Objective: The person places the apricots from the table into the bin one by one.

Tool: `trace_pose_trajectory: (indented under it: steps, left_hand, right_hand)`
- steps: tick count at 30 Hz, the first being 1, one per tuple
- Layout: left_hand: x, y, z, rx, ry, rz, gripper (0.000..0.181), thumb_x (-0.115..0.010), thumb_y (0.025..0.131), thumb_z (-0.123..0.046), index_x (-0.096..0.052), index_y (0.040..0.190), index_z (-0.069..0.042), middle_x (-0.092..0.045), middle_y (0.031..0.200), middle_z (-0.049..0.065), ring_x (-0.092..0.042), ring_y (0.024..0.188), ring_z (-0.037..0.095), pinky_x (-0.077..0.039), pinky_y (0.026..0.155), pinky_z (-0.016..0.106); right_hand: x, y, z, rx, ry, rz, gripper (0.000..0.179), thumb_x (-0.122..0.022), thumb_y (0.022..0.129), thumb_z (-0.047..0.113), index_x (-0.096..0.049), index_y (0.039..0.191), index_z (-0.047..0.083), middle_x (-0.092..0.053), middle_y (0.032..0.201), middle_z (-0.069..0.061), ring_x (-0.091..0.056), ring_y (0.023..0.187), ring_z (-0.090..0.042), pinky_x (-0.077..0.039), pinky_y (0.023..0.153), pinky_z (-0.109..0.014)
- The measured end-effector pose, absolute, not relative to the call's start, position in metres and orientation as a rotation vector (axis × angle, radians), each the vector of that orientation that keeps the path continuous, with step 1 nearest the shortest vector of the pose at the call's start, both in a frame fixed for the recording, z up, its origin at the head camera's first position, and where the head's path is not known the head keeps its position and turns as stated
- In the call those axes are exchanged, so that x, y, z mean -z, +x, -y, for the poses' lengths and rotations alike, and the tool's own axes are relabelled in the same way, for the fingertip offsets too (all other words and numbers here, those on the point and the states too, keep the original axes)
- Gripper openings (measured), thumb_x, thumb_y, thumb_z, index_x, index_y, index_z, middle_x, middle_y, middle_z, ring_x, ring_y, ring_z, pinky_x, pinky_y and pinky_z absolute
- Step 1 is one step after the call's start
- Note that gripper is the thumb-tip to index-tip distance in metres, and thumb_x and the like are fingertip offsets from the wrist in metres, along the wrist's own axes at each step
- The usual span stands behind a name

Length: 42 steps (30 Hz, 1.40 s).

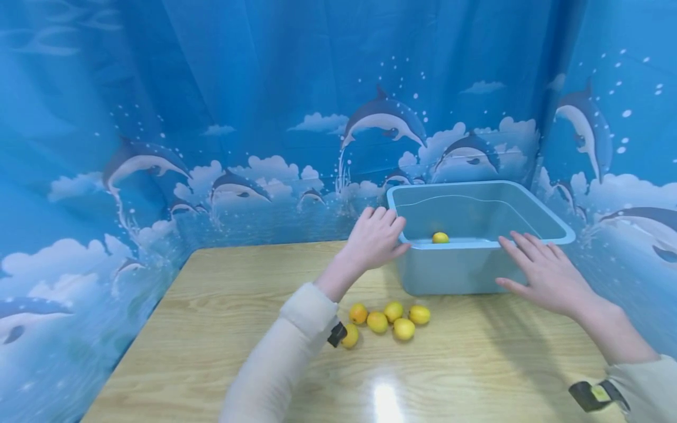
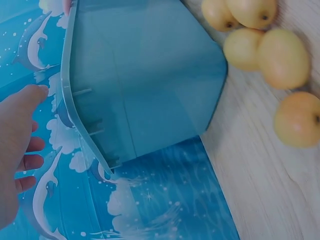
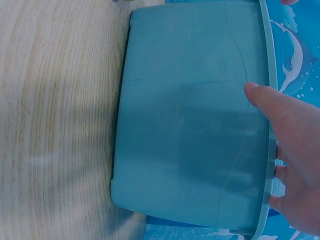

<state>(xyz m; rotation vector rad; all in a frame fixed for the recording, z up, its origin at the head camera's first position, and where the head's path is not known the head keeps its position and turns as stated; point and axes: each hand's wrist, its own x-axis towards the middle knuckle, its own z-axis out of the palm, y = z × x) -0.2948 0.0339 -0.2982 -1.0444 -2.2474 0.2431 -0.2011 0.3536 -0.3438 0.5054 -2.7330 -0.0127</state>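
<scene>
A light blue plastic bin [image 1: 452, 270] stands on the table with one yellow fruit [image 1: 440, 237] inside. My left hand [image 1: 375, 238] is by the bin's front left corner, fingers bent loosely and holding nothing. In the left wrist view, a gap shows between its thumb [image 2: 35, 94] and the bin's rim [image 2: 66, 82]. My right hand [image 1: 545, 273] is at the front rim towards the right, its fingers spread and fairly straight. In the right wrist view, its thumb [image 3: 260, 95] lies over the outer wall [image 3: 190, 120], while the fingers overlap the rim.
Several small yellow-orange fruits [image 1: 377, 322], some with a dark spot at the end, lie in a loose group before the bin. The wooden table [image 1: 222, 317] reaches back to a blue dolphin-print curtain [image 1: 264, 106], which also surrounds the sides.
</scene>
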Motion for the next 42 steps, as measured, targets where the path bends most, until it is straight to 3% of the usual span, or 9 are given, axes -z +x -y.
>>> trace_pose_trajectory:
  steps: [22,42]
  left_hand:
    - [0.338,-0.280,0.031,-0.290,-1.112,2.255,0.048,-0.059,0.083,-0.053,-0.056,0.107,-0.011,-0.054,0.089,0.002,-0.049,0.081,0.020,-0.038,0.077,0.035]
    - [0.377,-0.254,0.068,-0.410,-1.267,2.225,0.046,-0.054,0.084,-0.056,-0.057,0.097,-0.012,-0.055,0.085,0.001,-0.053,0.082,0.019,-0.041,0.078,0.036]
  right_hand:
    - [0.348,-0.202,-0.356,0.015,0.532,2.686,0.086,-0.065,0.082,0.044,-0.023,0.145,0.003,-0.031,0.138,-0.029,-0.029,0.122,-0.048,-0.022,0.093,-0.062]
    - [0.346,-0.203,-0.354,0.003,0.513,2.693,0.084,-0.069,0.080,0.041,-0.030,0.142,0.001,-0.032,0.138,-0.028,-0.029,0.123,-0.047,-0.021,0.095,-0.061]
